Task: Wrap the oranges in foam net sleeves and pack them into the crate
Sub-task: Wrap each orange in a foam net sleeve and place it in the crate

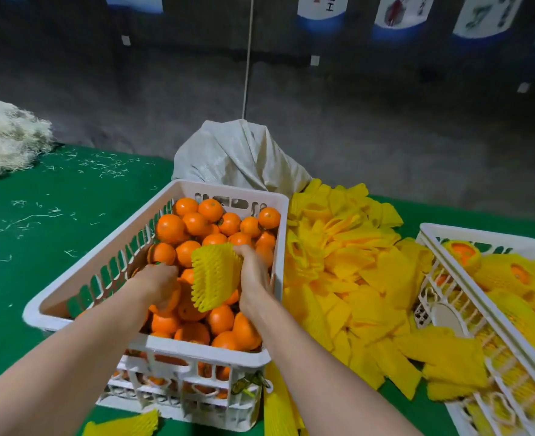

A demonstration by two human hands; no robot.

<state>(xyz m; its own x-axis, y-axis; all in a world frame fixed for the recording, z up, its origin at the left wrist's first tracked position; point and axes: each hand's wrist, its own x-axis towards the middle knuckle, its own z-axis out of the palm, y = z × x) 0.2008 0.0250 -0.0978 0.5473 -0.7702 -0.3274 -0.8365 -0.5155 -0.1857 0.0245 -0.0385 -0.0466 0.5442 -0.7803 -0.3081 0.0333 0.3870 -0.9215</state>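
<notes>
While both hands sit inside the orange crate (181,345), my left hand (157,280) curls its fingers round one orange (172,303) at the crate's middle. My right hand (253,272) pinches a foam net sleeve (216,275) just right of that orange, long axis near-to-far.

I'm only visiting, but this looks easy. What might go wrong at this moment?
The left hand grips an orange low in the heap of a full crate. Pulling it out may shift the heap or bruise fruit. The right hand holds the foam net sleeve by one edge and it looks flat, so the orange might slip while being pushed in, or the net might tear.
</notes>
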